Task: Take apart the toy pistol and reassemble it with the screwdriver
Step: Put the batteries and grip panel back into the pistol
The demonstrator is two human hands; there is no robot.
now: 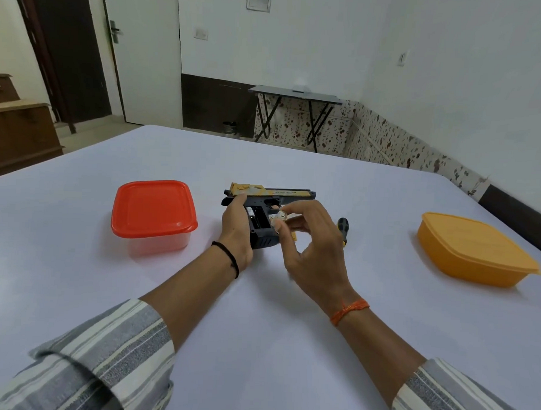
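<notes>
I have the toy pistol [264,209] lying on its side on the white table [259,327], about midway between the red-lidded container [154,211] on the left and the orange container [473,250] on the right. My left hand [236,231] curls around the rear of the grip and frame, steadying it. My right hand [310,246] pinches a small, pale, roundish part [278,219] between thumb and fingertips, just over the opened grip; what the part is I cannot tell.

The grip's side is open, showing a dark cavity, so I judge the job somewhere mid-way; whether I am still stripping or already rebuilding, I cannot say. The yellow slide remains on. The screwdriver [343,227] lies untouched just beyond my right hand.

The pistol's long axis runs left to right, muzzle pointing right, grip butt towards me.
</notes>
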